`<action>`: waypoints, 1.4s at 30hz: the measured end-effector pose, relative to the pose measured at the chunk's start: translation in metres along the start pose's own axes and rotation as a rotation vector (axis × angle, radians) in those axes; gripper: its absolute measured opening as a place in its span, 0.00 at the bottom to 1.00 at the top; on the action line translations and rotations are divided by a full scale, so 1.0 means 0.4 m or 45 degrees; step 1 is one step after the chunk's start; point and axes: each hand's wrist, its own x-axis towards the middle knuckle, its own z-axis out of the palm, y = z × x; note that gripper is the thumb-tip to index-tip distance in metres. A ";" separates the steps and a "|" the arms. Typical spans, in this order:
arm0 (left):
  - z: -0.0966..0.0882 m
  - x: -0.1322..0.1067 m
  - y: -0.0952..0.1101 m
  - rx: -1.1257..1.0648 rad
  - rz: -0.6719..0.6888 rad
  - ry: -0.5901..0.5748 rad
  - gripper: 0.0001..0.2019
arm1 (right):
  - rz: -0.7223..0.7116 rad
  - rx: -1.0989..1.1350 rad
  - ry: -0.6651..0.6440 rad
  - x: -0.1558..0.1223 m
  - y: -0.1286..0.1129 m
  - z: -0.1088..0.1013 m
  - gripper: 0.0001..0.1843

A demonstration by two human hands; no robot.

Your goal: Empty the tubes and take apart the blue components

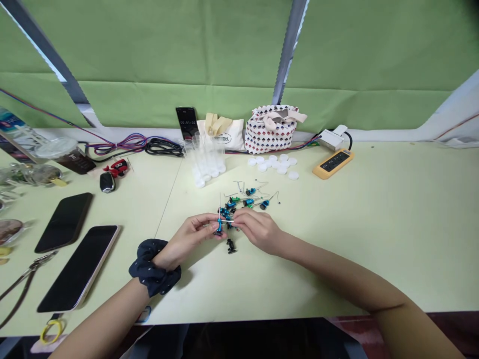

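currently you are pinching a blue capacitor in your left hand, fingers closing on it, one lead pointing up. your right hand is curling beside it, grip unclear. both are meeting beside the component pile on the table.

On my feed I see two arms, both bare from the lower edge of the view all the way to the fingertips. The left hand and the right hand are uncovered. One thing is worn: a scrunchie around the left wrist, dark navy cloth bunched into soft, ruffled folds and sprinkled with tiny white dots. Just behind the scrunchie, the left forearm shows only skin. Well to the right of the scrunchie, the right forearm is equally bare, wrist included.
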 end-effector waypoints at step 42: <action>-0.019 0.009 0.005 0.192 0.099 -0.026 0.10 | 0.766 0.948 0.058 0.031 0.003 -0.012 0.06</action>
